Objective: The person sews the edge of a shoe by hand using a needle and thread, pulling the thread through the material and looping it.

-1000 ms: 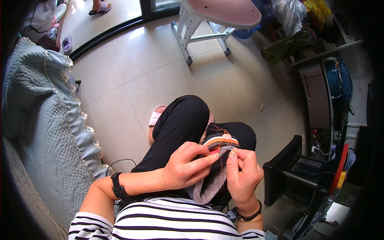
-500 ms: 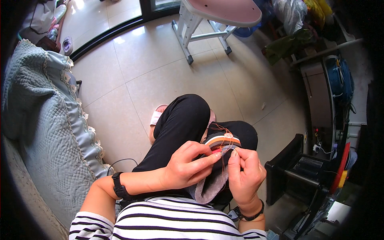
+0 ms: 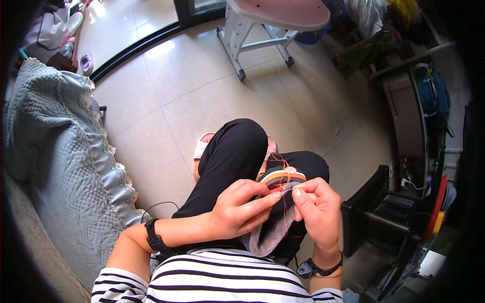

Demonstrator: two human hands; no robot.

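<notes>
A slipper (image 3: pixel 273 236) with fuzzy grey lining lies across my lap. Its far end carries a striped band in orange, white and dark, topped by a small round pale badge. Loose orange thread (image 3: pixel 286 165) loops over that end and trails down between my hands. My left hand (image 3: pixel 240 208) is closed, thumb and fingers pinching the slipper's edge beside a small red patch. Close on its right, my right hand (image 3: pixel 319 206) pinches at the same edge. A thin pale line shows at its fingertips; whether it is a needle or thread I cannot tell.
On the left stands a seat under a quilted light-blue cover (image 3: pixel 65 146) with a lace edge. A pink-topped stool (image 3: pixel 283 12) with white legs is ahead on the tiled floor. To the right are a black stand (image 3: pixel 376 212), a cabinet (image 3: pixel 404 116) and cables.
My right hand has turned slightly, its fingers curling closer over the slipper's edge. My left hand keeps its grip. The whole view has shifted a little.
</notes>
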